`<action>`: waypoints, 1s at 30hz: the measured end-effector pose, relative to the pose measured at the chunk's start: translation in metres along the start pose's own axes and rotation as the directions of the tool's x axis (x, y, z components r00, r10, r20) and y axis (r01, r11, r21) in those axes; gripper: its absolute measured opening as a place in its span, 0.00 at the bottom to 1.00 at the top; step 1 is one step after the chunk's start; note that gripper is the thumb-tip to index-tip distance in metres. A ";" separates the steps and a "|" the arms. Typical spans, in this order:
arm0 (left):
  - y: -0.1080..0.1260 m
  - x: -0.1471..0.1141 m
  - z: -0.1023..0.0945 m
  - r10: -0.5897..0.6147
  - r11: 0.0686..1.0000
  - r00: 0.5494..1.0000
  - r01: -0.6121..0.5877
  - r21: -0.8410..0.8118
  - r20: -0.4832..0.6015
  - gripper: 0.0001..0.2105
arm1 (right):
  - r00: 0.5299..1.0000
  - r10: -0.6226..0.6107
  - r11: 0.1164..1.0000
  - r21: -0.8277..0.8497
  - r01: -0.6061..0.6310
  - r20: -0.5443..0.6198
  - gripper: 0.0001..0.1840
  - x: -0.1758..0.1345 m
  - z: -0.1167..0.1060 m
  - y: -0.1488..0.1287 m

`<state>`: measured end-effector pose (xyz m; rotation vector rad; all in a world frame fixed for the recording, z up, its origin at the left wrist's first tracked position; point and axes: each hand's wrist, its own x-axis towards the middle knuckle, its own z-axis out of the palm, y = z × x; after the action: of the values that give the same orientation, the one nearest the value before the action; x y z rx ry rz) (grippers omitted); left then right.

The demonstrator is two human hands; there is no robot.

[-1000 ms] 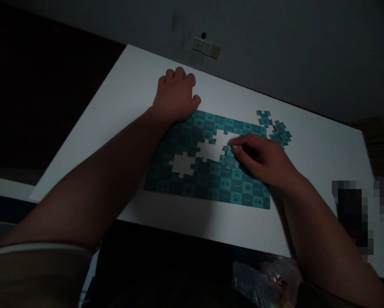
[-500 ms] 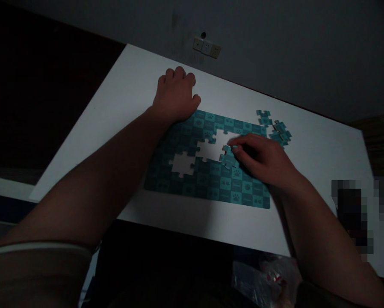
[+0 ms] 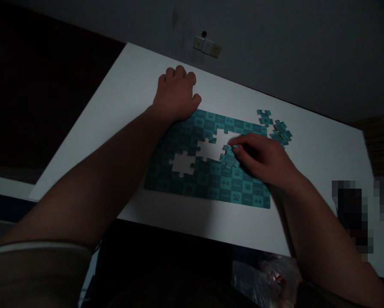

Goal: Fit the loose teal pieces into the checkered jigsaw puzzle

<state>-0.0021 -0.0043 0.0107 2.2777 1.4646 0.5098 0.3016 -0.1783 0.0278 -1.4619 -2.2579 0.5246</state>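
Note:
A teal jigsaw puzzle (image 3: 205, 188) with paw prints on a checked pattern lies on the white table. Gaps in its middle show the white beneath. My right hand (image 3: 264, 156) pinches a puzzle piece (image 3: 229, 157) between thumb and fingers, at the right side of the larger gap. Whether that piece is seated flat I cannot tell. My left hand (image 3: 175, 94) rests palm down past the puzzle's far left edge, holding nothing, its fingers bent and its thumb apart. The left forearm hides the puzzle's left side.
Loose puzzle pieces (image 3: 281, 132) lie in a small pile beyond the puzzle's right far corner, with a single piece (image 3: 264, 117) beside them. A wall with sockets (image 3: 207, 46) stands behind the table (image 3: 115, 85). Clear plastic bags (image 3: 262, 276) are below the near edge.

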 end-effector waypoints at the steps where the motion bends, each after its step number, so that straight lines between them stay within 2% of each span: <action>1: 0.001 0.000 -0.001 0.004 1.000 1.000 -0.004 0.006 0.008 0.62 | 1.000 0.001 1.000 0.002 -0.001 0.002 0.12 0.000 0.000 0.000; 6: 0.005 -0.003 -0.006 0.007 0.996 0.994 -0.016 0.083 0.105 0.62 | 0.999 0.031 0.999 0.016 -0.031 0.015 0.13 0.000 -0.001 -0.003; 11: 0.005 -0.003 -0.007 -0.003 1.000 0.999 0.003 0.012 0.038 0.57 | 0.998 0.054 0.998 0.019 -0.054 0.026 0.13 0.001 -0.002 -0.006; 17: 0.007 -0.003 -0.007 0.019 0.997 0.997 -0.024 0.069 0.073 0.62 | 0.998 0.057 0.998 0.017 -0.058 0.039 0.14 0.001 -0.003 -0.006; 23: 0.004 -0.001 -0.002 0.029 0.999 1.000 -0.029 0.023 0.007 0.62 | 0.998 0.055 0.998 0.037 -0.056 0.033 0.12 0.001 -0.003 -0.006; 26: 0.002 0.000 -0.001 0.061 0.998 0.998 -0.062 0.031 0.019 0.63 | 0.998 0.059 0.997 0.040 -0.061 0.037 0.12 0.001 -0.004 -0.007; 30: 0.001 0.000 -0.001 0.094 0.989 0.992 -0.103 0.108 0.086 0.64 | 0.996 0.076 0.996 0.035 -0.078 0.056 0.11 0.001 -0.006 -0.008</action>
<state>-0.0021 -0.0049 0.0117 2.4379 1.3791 0.3677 0.2976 -0.1796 0.0369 -1.5391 -2.2272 0.6342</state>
